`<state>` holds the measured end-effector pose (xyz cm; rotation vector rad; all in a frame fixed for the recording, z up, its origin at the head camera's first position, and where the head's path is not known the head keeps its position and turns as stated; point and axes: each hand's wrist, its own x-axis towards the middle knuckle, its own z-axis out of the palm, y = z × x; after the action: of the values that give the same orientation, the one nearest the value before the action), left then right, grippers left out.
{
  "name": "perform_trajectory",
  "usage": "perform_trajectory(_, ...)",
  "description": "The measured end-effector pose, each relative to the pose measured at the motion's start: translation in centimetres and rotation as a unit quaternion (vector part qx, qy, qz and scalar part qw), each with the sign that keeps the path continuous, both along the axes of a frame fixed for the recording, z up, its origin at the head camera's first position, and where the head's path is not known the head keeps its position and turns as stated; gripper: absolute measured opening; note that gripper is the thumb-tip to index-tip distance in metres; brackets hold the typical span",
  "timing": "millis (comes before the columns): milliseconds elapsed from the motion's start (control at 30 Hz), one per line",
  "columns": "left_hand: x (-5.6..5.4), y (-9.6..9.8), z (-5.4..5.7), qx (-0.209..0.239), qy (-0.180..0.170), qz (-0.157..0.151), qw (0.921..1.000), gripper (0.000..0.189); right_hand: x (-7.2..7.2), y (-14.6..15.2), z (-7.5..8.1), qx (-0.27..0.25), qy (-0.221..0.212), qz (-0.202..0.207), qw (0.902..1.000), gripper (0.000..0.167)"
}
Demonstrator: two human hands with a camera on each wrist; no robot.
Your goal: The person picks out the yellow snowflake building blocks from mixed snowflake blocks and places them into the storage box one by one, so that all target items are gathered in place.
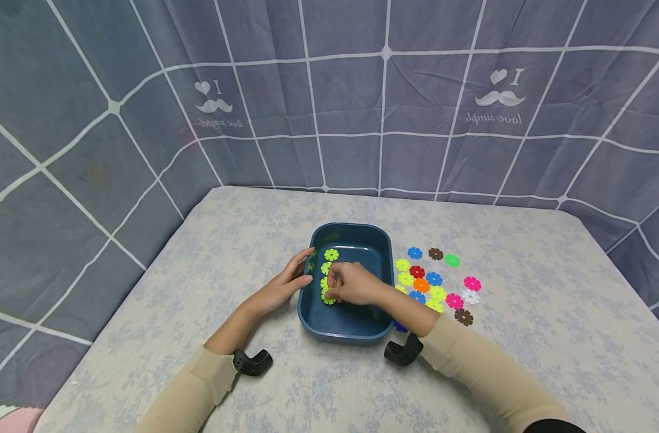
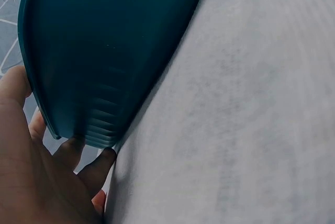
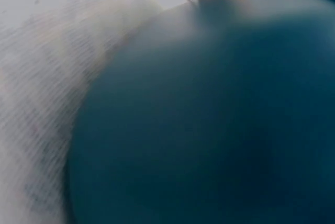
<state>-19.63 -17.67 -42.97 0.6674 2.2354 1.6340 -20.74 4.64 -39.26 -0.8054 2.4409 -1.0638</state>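
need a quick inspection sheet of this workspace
surface: pale patterned tabletop
job's things: dark blue tray; yellow-green discs in it; loose mixed-colour discs to its right
clutter: nothing seen besides the loose discs
hands: left hand touches the tray's left side; right hand is at the discs inside, grip unclear
cables: nothing seen
surroundings: grey-blue curtain with white grid lines; pink object at lower left of head view

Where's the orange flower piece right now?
In the head view, the orange flower piece lies right of the dark tray, just below the red one.
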Motion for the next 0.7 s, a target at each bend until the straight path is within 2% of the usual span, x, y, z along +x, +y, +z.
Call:
perform_trajectory(433, 0.0, -0.1, -0.1, 0.004, 0.008, -0.004, 1.0, 0.061, 0.1, -0.8, -0.2, 0.07, 0.036, 0.004, 0.9969, 0.019)
perform_trajectory(700, 0.0, -0.1, 0.0, 0.005, 0.007, -0.008, 0.9999, 0.061, -0.3, -1.4, -0.5, 0.087, 0.042, -0.001, 0.9953, 0.019)
